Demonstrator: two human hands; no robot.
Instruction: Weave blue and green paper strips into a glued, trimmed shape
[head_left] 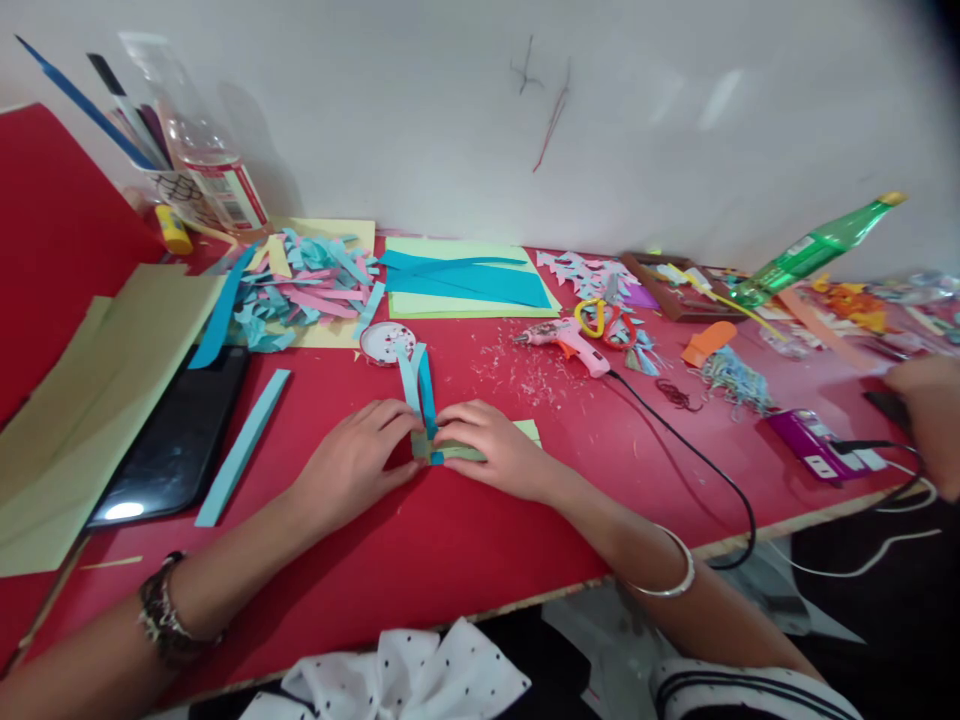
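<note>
Both hands meet over a small bundle of paper strips at the middle of the red table. Between my left hand's (367, 447) thumb and fingers is the near end of a pale blue paper strip (410, 378), which stands up away from me. My right hand (491, 448) pinches a darker blue paper strip (427, 390) right beside it. A pale green paper strip (529, 431) runs out under the right hand. How the strips join is hidden by my fingers. Just beyond them lies a round white lid (387, 342).
Cut paper scraps (315, 285) and blue sheets (465, 280) lie at the back. A pink glue gun (570, 345) with a black cord and yellow-handled scissors (592, 318) are on the right. A phone (180, 440) lies left. Another person's hand (934, 420) is at far right.
</note>
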